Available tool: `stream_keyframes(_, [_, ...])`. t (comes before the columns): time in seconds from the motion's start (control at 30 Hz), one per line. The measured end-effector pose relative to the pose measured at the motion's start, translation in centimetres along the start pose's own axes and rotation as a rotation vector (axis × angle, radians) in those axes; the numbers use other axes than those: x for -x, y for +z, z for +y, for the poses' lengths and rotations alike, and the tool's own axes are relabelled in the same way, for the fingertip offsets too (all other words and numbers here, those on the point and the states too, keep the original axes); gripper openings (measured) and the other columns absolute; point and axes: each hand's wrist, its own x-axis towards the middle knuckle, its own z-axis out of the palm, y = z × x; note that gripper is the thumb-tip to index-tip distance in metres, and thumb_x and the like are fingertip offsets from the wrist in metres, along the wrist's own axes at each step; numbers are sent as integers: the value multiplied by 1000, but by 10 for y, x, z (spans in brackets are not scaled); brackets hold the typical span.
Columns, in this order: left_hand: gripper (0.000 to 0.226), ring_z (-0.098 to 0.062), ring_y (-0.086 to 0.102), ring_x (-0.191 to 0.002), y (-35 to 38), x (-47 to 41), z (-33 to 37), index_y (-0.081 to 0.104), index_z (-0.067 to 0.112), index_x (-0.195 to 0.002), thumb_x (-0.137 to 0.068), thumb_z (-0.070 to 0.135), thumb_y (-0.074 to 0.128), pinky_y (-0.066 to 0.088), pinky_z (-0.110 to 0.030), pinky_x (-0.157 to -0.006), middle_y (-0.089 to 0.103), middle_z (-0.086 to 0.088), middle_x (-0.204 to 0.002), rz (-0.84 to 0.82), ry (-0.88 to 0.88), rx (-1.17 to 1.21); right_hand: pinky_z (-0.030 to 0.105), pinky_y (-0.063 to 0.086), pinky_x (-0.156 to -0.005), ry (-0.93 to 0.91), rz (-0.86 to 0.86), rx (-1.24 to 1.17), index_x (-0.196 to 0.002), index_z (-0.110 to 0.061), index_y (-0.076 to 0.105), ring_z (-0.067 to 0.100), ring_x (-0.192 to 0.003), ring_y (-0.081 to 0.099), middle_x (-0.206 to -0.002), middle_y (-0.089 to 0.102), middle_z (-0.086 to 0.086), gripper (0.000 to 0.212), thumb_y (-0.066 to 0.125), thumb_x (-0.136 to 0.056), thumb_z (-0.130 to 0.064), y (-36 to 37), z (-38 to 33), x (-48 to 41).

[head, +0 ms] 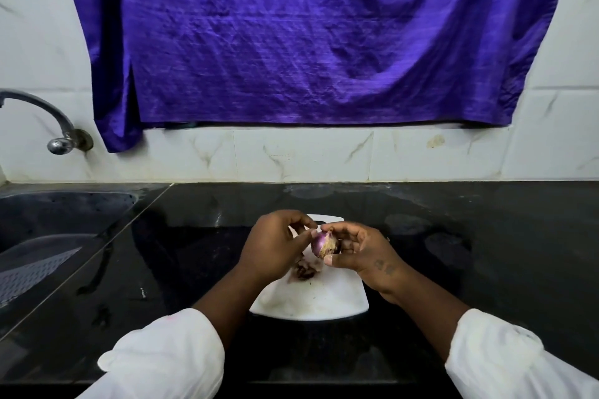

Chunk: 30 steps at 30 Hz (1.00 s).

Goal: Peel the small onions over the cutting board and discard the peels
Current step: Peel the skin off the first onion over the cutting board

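A small purple onion, partly covered in dry tan skin, is held above the white cutting board. My right hand grips it between thumb and fingers. My left hand sits just left of it, fingertips pinching at the onion's skin near the top. A small heap of brownish peels lies on the board below my left hand.
The board rests on a black stone counter. A sink basin with a curved tap is at the left. A purple cloth hangs on the tiled wall behind.
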Motion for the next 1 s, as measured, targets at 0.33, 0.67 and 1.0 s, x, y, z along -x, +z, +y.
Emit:
stream_keyframes(0.33, [8,1,63,-54,15,0,4,82,23,-77,-80,25,90,51,-26,-57,76,10,-69,38,-88,137,40,61,-82,-64,146,283,-101,-26,74,21,-86,75,-96,75,1,42,94,-64,-29,10,7,-6])
stream_keyframes(0.67, [17,-21,71,-57,18,-4,0,78,18,-68,-82,9,83,60,-37,-55,75,0,-64,93,-244,215,37,59,-68,-75,161,478,-99,-31,66,25,-75,71,-108,62,-6,50,93,-58,-39,18,3,-4])
stream_keyframes(1.0, [11,-11,67,-54,15,0,0,79,10,-73,-82,7,86,52,-27,-54,77,-5,-68,46,-267,353,45,59,-68,-85,175,434,-93,-29,66,22,-70,73,-91,74,-4,40,92,-66,-17,17,2,1])
